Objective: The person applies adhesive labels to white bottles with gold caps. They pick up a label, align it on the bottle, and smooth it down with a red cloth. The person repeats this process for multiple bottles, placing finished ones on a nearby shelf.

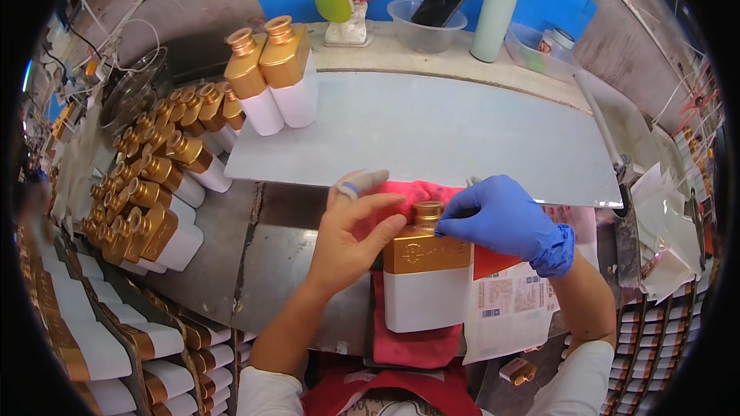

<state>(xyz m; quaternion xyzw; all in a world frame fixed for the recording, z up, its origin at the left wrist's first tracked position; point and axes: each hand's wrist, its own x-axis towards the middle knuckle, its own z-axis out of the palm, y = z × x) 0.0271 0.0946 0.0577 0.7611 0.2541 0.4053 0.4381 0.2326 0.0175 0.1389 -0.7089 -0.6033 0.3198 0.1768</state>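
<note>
A white bottle with a gold shoulder and neck (426, 281) stands upright in front of me on a pink-red cloth (416, 348). My left hand (354, 235) is at its left, fingers apart and holding nothing, with a pale covering and a blue band on one finger. The thumb tip comes close to the gold shoulder; I cannot tell whether it touches. In a blue glove, my right hand (493, 219) pinches its fingertips together by the bottle's neck. Whatever lies between them is hidden. Below the glove, a flat red piece (493, 263) shows beside the bottle.
A printed sheet (512, 312) lies right of the bottle. Behind is a grey board (447, 127) with two taller gold-and-white bottles (287, 69) at its left end. Several similar bottles (166, 177) crowd the left. A fan (347, 23), bowl (424, 27) and flask (495, 19) stand behind.
</note>
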